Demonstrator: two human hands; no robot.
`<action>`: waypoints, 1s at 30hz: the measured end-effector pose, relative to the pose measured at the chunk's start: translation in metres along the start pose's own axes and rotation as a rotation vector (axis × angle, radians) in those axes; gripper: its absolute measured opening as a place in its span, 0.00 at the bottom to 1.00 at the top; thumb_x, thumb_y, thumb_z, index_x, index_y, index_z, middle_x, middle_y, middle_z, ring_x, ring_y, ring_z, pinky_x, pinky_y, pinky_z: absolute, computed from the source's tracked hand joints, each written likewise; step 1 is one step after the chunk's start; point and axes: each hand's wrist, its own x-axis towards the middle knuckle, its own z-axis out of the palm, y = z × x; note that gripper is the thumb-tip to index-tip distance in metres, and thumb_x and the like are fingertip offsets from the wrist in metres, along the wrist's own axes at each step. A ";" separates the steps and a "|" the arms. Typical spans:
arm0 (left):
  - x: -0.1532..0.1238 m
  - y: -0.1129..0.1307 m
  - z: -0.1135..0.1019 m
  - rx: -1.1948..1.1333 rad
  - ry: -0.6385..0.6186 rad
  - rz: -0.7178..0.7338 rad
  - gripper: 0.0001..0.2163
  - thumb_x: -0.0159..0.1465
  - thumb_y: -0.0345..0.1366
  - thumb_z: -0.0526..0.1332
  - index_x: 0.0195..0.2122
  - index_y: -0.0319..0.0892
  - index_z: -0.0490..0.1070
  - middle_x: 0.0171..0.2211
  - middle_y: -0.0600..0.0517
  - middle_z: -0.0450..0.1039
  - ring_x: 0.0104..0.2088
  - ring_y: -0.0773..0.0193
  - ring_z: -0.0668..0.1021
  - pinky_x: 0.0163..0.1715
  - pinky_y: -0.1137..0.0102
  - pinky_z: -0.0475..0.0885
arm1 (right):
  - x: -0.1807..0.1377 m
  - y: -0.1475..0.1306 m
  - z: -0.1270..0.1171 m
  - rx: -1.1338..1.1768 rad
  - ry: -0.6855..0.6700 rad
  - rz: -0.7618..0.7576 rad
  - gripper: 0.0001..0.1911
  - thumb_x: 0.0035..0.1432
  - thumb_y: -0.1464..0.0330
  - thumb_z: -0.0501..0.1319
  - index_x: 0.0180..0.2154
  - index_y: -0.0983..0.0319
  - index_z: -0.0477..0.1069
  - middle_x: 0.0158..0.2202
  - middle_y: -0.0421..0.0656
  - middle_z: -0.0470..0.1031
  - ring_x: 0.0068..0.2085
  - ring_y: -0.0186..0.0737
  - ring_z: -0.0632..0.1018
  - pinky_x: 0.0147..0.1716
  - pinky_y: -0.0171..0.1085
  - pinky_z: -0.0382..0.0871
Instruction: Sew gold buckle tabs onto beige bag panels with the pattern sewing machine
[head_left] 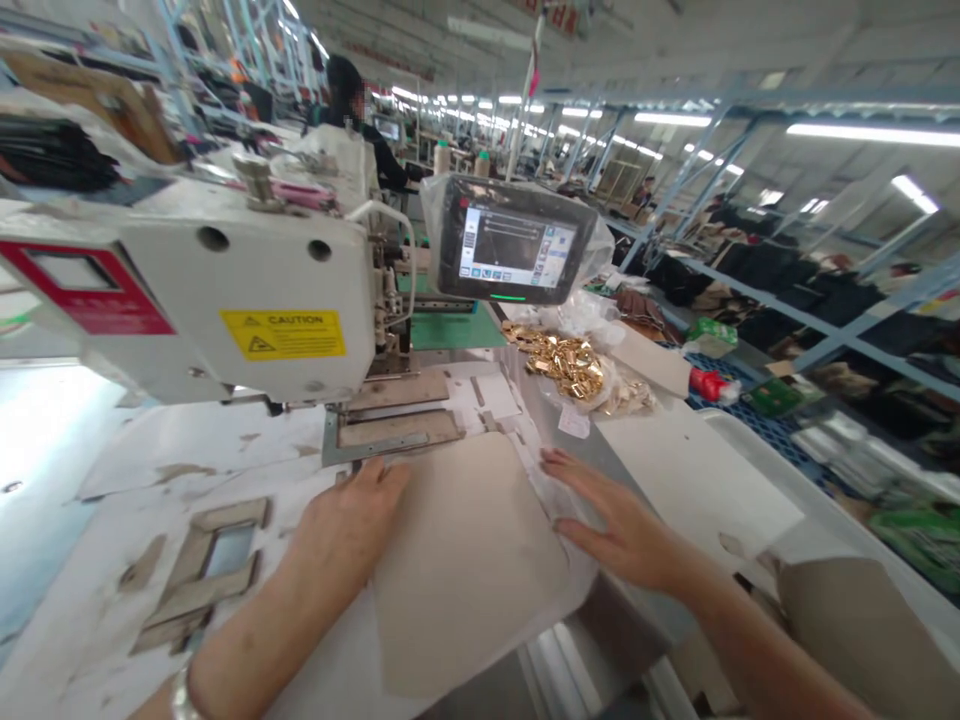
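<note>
A flat beige panel (pixel 465 560) with rounded corners lies in front of the sewing machine's metal clamp frame (pixel 397 440). My left hand (pixel 360 525) is at the panel's left edge, its fingers bent over that edge and partly hidden. To the right, my right hand (pixel 619 525) has its fingers apart, with the thumb by the panel's right edge and nothing held in it. The white machine head (pixel 247 290), bearing a yellow caution label, stands behind my left hand.
A lit control screen (pixel 514 240) stands beyond the panel. Gold metal pieces (pixel 566 365) lie in plastic at the right, near a red bottle (pixel 712 385). A cut-out template (pixel 217 560) rests on the left. Beige sheets (pixel 862 625) lie lower right. Another person (pixel 382 150) sits behind.
</note>
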 end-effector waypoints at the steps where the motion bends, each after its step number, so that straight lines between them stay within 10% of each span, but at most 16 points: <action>1: -0.001 -0.001 -0.001 0.021 0.013 -0.012 0.20 0.64 0.22 0.43 0.47 0.44 0.69 0.39 0.46 0.72 0.32 0.57 0.79 0.29 0.65 0.73 | 0.020 -0.009 0.016 -0.010 -0.036 -0.097 0.29 0.65 0.59 0.53 0.64 0.62 0.59 0.66 0.51 0.58 0.67 0.48 0.58 0.64 0.50 0.58; 6: -0.014 -0.004 -0.002 0.069 0.180 -0.004 0.15 0.64 0.25 0.48 0.42 0.42 0.73 0.41 0.43 0.72 0.41 0.51 0.77 0.38 0.58 0.74 | 0.075 -0.011 0.061 -0.162 -0.052 -0.222 0.27 0.68 0.64 0.49 0.66 0.66 0.56 0.68 0.49 0.53 0.69 0.46 0.53 0.67 0.49 0.50; 13: -0.035 0.035 0.019 -0.172 0.188 0.352 0.11 0.63 0.31 0.56 0.46 0.41 0.73 0.46 0.45 0.76 0.48 0.51 0.76 0.50 0.56 0.73 | 0.140 0.010 0.068 -0.245 -0.013 -0.218 0.28 0.70 0.65 0.43 0.64 0.74 0.57 0.66 0.54 0.55 0.68 0.47 0.55 0.67 0.48 0.49; 21: -0.033 0.020 0.049 -0.048 0.291 0.315 0.22 0.64 0.25 0.49 0.57 0.44 0.68 0.59 0.47 0.69 0.61 0.49 0.68 0.55 0.55 0.70 | 0.214 0.034 0.079 -0.166 0.044 -0.211 0.28 0.69 0.66 0.45 0.63 0.76 0.58 0.65 0.59 0.57 0.67 0.51 0.56 0.66 0.51 0.52; 30: -0.008 -0.007 0.055 0.005 0.420 0.277 0.25 0.62 0.21 0.45 0.57 0.40 0.68 0.56 0.45 0.72 0.57 0.47 0.71 0.53 0.52 0.71 | 0.140 0.017 0.042 0.068 0.084 -0.242 0.23 0.69 0.63 0.50 0.61 0.65 0.64 0.63 0.54 0.62 0.65 0.47 0.61 0.63 0.51 0.59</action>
